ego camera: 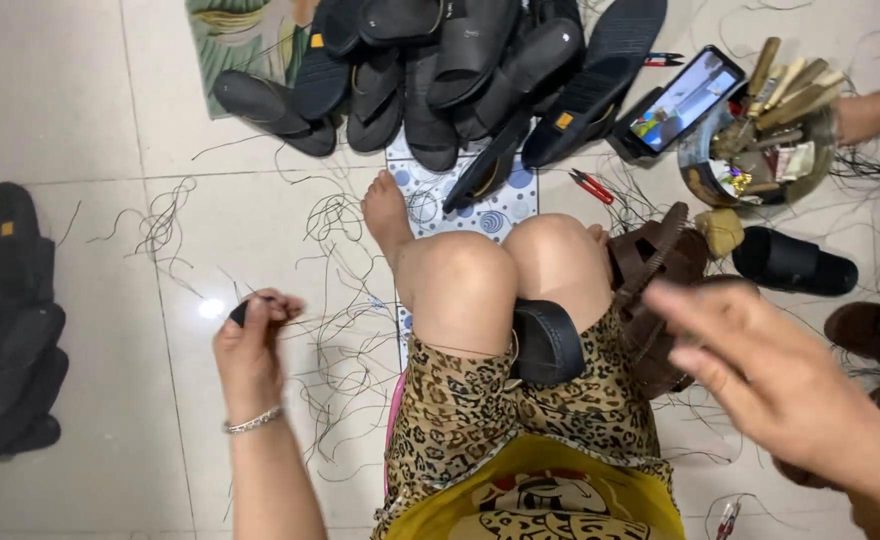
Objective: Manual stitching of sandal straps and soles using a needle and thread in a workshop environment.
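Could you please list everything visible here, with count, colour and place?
Black sandals: a pile, too overlapped to count, black, top centre.
Second sandal stack: black, far left on the floor.
Single slide: one, black, right.
Brown sandal: one, brown, beside the right knee.
Black strap piece: one, black, between the thighs.
Phone: one, lit screen, propped upper right.
Round tin: one, holding wooden-handled tools, upper right.
Red-handled snips: one, near the mat.
Loose threads: many, dark, strewn over the floor tiles.
Left hand: pinching a small dark tool.
Right hand: blurred, open, holding nothing.
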